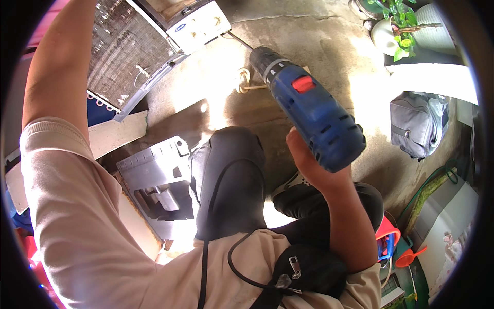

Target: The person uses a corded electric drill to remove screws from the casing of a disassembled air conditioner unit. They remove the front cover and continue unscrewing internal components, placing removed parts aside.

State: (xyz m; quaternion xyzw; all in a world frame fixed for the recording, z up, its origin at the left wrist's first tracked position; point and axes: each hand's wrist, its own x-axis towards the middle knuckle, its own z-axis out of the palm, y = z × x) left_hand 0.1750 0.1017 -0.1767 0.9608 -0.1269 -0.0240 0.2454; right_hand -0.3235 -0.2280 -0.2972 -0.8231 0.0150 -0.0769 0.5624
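Note:
My right hand (316,165) is wrapped round the grip of a blue cordless drill (316,113) with a red switch on top; the body hides most of the fingers. A long thin bit (240,40) runs from its black chuck to the lower right corner of a white control panel (199,27) with knobs. Whether the tip sits in a screw is too small to tell. That panel belongs to an opened window air conditioner (131,49), its dusty finned coil showing. My left forearm (56,77) reaches up beside the unit, and the hand is beyond the top edge.
A power plug with its cord (243,81) lies on the concrete floor. Left of my knee is a grey plastic housing part (154,165). To the right are potted plants (406,31), a grey bag (414,123) and an orange scoop (409,257).

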